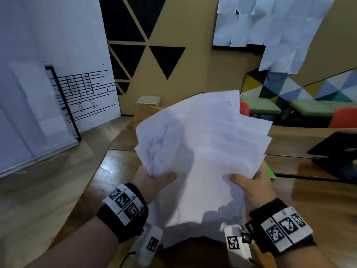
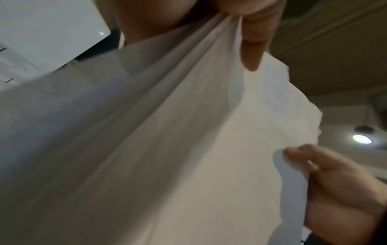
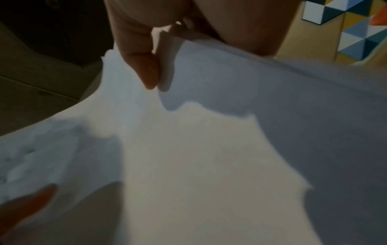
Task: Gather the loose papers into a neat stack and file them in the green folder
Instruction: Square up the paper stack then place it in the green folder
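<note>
Glossy wooden bench (image 1: pixel 119 171) lies below both hands, before a tan wall with black triangles. Left hand (image 1: pixel 154 182) and right hand (image 1: pixel 255 188) each pinch the loose papers (image 1: pixel 202 151), thumbs on top, fingers (image 2: pixel 251 49) curled beneath and clamped on the sheets. These thin white sheets are held above the bench, fanned and uneven, long axis pointing away from the person. A sliver of the green folder (image 1: pixel 270 171) shows just beyond the right hand.

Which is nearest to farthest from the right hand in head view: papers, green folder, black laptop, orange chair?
From the right hand:
1. Papers, gripped in it.
2. Green folder, just behind it on the table.
3. Black laptop, far right.
4. Orange chair, beyond the table.
</note>
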Available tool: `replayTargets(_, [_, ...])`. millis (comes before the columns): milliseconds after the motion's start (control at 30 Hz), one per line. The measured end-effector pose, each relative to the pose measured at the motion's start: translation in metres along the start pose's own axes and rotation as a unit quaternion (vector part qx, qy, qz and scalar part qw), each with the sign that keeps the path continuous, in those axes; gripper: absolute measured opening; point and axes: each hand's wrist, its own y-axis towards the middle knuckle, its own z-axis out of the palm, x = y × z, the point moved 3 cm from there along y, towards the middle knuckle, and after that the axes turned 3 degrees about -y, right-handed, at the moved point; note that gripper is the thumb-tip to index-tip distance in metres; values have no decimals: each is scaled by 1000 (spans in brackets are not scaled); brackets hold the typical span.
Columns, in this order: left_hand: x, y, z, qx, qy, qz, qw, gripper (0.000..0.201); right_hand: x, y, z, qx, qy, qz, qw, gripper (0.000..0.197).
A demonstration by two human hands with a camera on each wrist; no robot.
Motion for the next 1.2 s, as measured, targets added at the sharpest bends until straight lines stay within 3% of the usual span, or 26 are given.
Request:
replayTargets(233, [38, -9, 0, -62, 17, -99, 993, 35, -19, -19, -7, -50, -49, -15, 997, 53])
replayTargets(300, [39, -6, -5, -29, -11, -92, 995, 40, -16, -20, -13, -19, -10, -26, 999, 61])
replayTargets(367, [30, -4, -10, 20, -57, -69, 996, 55, -16, -19, -15, 27, 7, 7, 1000, 75])
replayTargets(433, [19, 1, -7, 55, -33, -42, 997, 61, -22, -15, -13, 55, -5, 44, 997, 88])
replayTargets(467, [15, 4, -5, 50, -5, -32, 998, 56, -22, -14, -10, 53, -9, 50, 997, 84])
replayTargets(533, [6, 10, -2, 4, 17, -36, 999, 43, -16, -10, -4, 19, -3, 39, 999, 57])
replayTargets(600, [-2, 12, -3, -18, -26, -30, 999, 30, -3, -8, -2, -8, 5, 4, 1000, 38])
replayTargets(700, [-9, 10, -10, -11, -127, -10, 992, 33, 12, -8, -1, 19, 25, -18, 999, 67])
replayTargets(833, [-2, 6, -3, -17, -1, -23, 1000, 29, 0, -7, 3, 18, -3, 1, 1000, 74])
replayTargets(900, [1, 2, 3, -49, 75, -57, 994, 27, -5, -7, 6, -15, -12, 9, 1000, 67])
replayTargets(1033, [-2, -2, 7, -73, 54, -40, 995, 11, 12, -11, 5, -61, -29, -30, 997, 24])
replayTargets(1100, [-8, -1, 8, -66, 32, 5, 997, 17, 25, -15, 6, -72, -24, -70, 995, 29])
replayTargets(1200, [-25, -4, 10, -41, -12, 76, 996, 53, 39, -18, 7, -84, -28, -162, 983, 46])
